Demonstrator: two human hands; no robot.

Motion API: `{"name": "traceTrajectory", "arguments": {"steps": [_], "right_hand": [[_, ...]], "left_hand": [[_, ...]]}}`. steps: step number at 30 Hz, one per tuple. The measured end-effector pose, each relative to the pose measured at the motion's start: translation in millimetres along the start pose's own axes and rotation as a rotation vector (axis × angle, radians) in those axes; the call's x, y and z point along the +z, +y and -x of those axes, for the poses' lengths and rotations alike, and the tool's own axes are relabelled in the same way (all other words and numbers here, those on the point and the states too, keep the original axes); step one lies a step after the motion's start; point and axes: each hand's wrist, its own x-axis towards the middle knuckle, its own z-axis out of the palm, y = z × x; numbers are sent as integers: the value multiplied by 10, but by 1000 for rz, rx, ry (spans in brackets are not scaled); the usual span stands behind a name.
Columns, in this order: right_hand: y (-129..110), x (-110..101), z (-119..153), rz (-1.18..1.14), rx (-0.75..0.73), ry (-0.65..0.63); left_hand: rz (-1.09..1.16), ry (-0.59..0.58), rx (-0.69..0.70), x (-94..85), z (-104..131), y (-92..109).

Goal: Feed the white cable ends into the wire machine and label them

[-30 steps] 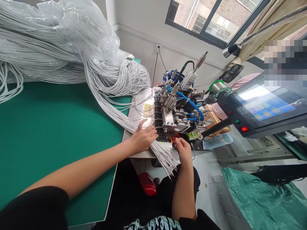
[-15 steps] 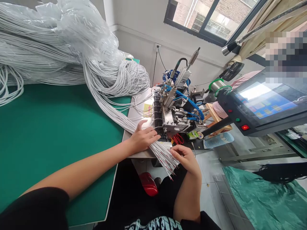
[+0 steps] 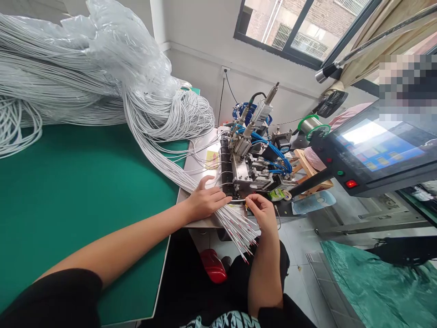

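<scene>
My left hand (image 3: pixel 209 203) lies across a bundle of white cables (image 3: pixel 164 163) at the table corner, fingers curved over it and thumb out of sight. One finger sticks up at the far side. Below the hand, the loose cable ends (image 3: pixel 239 230) fan out past the edge, with reddish marks near their tips. Between the fingertips of my right hand (image 3: pixel 262 210) is the end of a single white cable (image 3: pixel 238 200), which runs from my left fingertips along the near end of the machine (image 3: pixel 244 166).
More white cables under clear plastic (image 3: pixel 128 45) are heaped on the green table (image 3: pixel 85 191). A control screen (image 3: pixel 382 141) on an arm stands to the right. Behind the machine is a solder wire spool (image 3: pixel 313 126). A red shoe (image 3: pixel 213 266) shows below.
My right hand has moved up and away from the fanned ends toward the machine, drawing one cable out straight. My left hand stays on the bundle.
</scene>
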Motion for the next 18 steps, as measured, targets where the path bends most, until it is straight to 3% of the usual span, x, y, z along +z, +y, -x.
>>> {"name": "traceTrajectory", "arguments": {"steps": [5,10,18], "right_hand": [[15,157,-29,-149,-25,74],[29,229,-30,-262,13,63],[94,120,-63,137,-107,125]], "left_hand": [[-14,22,29,33,-1,-1],[-4,3,31,28,-5,-2],[-35,-15,-9,-13,-33,10]]}}
